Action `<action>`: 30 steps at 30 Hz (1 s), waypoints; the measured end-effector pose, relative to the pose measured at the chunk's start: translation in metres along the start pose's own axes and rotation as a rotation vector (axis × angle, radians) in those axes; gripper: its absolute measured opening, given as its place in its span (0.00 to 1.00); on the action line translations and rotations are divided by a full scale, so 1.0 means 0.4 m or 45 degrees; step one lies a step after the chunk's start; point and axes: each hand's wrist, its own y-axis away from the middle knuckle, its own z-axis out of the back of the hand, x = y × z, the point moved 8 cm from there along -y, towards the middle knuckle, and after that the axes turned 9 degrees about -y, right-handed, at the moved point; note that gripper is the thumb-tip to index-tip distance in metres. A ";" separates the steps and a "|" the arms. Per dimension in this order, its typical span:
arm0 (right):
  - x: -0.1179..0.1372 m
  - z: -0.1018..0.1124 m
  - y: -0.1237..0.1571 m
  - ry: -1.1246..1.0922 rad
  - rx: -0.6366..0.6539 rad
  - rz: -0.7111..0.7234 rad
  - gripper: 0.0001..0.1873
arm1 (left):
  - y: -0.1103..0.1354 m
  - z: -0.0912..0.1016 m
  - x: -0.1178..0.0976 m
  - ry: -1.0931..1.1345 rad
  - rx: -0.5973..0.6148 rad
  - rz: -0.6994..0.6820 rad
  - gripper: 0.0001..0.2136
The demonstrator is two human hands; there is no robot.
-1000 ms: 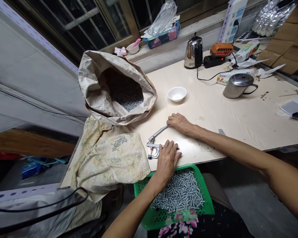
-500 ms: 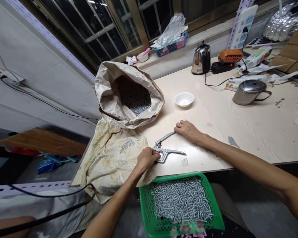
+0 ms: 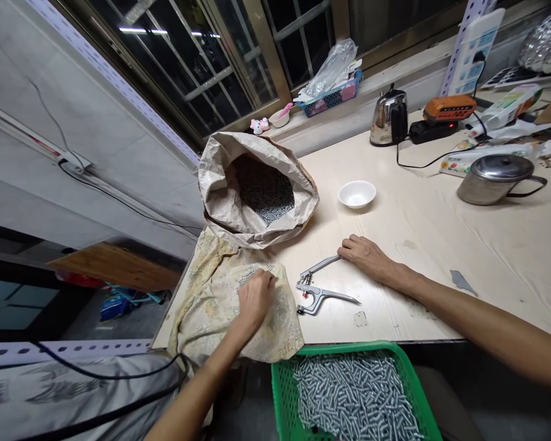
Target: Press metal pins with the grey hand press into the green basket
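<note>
My left hand (image 3: 256, 297) rests on a flowered cloth (image 3: 220, 312) at the table's left edge, fingers curled over a small heap of metal pieces; what they hold is hidden. My right hand (image 3: 366, 255) lies on the table with its fingers bent over the end of the upper handle of a metal plier-like tool (image 3: 319, 288), which lies open on the table. A paper sack (image 3: 257, 187) full of small metal pieces stands behind the cloth. A green basket (image 3: 353, 392) of silvery pins sits below the table edge.
A small white bowl (image 3: 357, 193) stands on the table (image 3: 441, 257) beyond my right hand. Farther back are a kettle (image 3: 389, 117), an orange device (image 3: 449, 108) with a cable, a lidded steel pot (image 3: 494, 179) and a blue basket (image 3: 331, 98) on the sill.
My left hand left the tool's jaw and moved left onto the flowered cloth. My right hand stayed on the tool's handle. The view shifted, so everything sits further right.
</note>
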 end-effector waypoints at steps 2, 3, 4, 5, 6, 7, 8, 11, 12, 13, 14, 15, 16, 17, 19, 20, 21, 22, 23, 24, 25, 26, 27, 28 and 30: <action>0.000 -0.001 0.001 0.003 -0.010 -0.006 0.11 | -0.082 -0.029 0.042 0.045 -0.036 0.057 0.11; 0.000 -0.002 0.001 0.005 -0.011 -0.007 0.11 | -0.112 -0.044 0.052 0.067 -0.049 0.050 0.10; 0.000 -0.004 0.002 0.007 -0.011 -0.008 0.11 | -0.133 -0.059 0.055 0.082 -0.060 0.027 0.10; -0.001 -0.006 0.002 0.006 -0.012 -0.008 0.10 | -0.148 -0.072 0.056 0.088 -0.070 0.002 0.09; -0.002 -0.008 0.003 0.005 -0.017 -0.010 0.10 | -0.156 -0.083 0.055 0.084 -0.077 -0.018 0.09; -0.003 -0.009 0.003 0.004 -0.023 -0.009 0.10 | -0.160 -0.091 0.055 0.075 -0.081 -0.034 0.09; -0.005 -0.011 0.003 0.004 -0.028 -0.008 0.10 | -0.162 -0.096 0.054 0.064 -0.083 -0.047 0.10; -0.009 -0.008 0.000 -0.002 -0.016 -0.017 0.10 | -0.162 -0.098 0.055 0.038 -0.078 -0.078 0.10; -0.008 -0.003 0.000 -0.006 -0.008 -0.025 0.10 | -0.160 -0.093 0.055 0.031 -0.084 -0.084 0.11; -0.005 0.005 0.000 -0.009 -0.004 -0.036 0.09 | -0.156 -0.085 0.055 0.040 -0.107 -0.081 0.11; 0.001 0.017 0.001 -0.013 -0.007 -0.048 0.08 | -0.149 -0.072 0.055 0.077 -0.148 -0.071 0.12; 0.010 0.031 0.003 -0.021 -0.017 -0.058 0.07 | -0.139 -0.057 0.055 0.150 -0.201 -0.053 0.12; 0.024 0.045 0.007 -0.040 -0.024 -0.061 0.07 | -0.125 -0.042 0.053 0.260 -0.250 -0.029 0.12; 0.043 0.055 0.012 -0.074 -0.022 -0.052 0.08 | -0.108 -0.032 0.051 0.401 -0.279 -0.001 0.11; 0.092 0.058 0.025 -0.182 0.044 -0.008 0.12 | -0.069 -0.031 0.035 0.710 -0.230 0.053 0.11; 0.116 0.049 0.032 -0.229 0.105 0.006 0.13 | -0.048 -0.038 0.021 0.850 -0.164 0.075 0.12; 0.137 0.036 0.040 -0.264 0.174 0.010 0.13 | -0.027 -0.049 0.005 0.973 -0.088 0.095 0.13; 0.153 0.020 0.048 -0.282 0.239 0.001 0.13 | -0.007 -0.060 -0.012 1.078 -0.015 0.108 0.13; 0.164 0.006 0.056 -0.284 0.295 -0.018 0.11 | 0.011 -0.070 -0.028 1.163 0.046 0.115 0.14; 0.171 -0.006 0.062 -0.276 0.334 -0.031 0.09 | 0.026 -0.079 -0.041 1.226 0.089 0.120 0.14; 0.176 -0.013 0.067 -0.265 0.353 -0.029 0.06 | 0.039 -0.087 -0.050 1.264 0.112 0.122 0.14; 0.181 -0.015 0.071 -0.251 0.356 -0.009 0.06 | 0.048 -0.093 -0.055 1.282 0.119 0.125 0.14; 0.185 -0.014 0.074 -0.234 0.348 0.026 0.08 | 0.055 -0.097 -0.056 1.282 0.113 0.131 0.14; 0.188 -0.010 0.077 -0.212 0.332 0.068 0.10 | 0.061 -0.100 -0.055 1.275 0.100 0.137 0.14; 0.193 -0.001 0.084 -0.166 0.301 0.151 0.12 | 0.070 -0.102 -0.055 1.264 0.077 0.143 0.13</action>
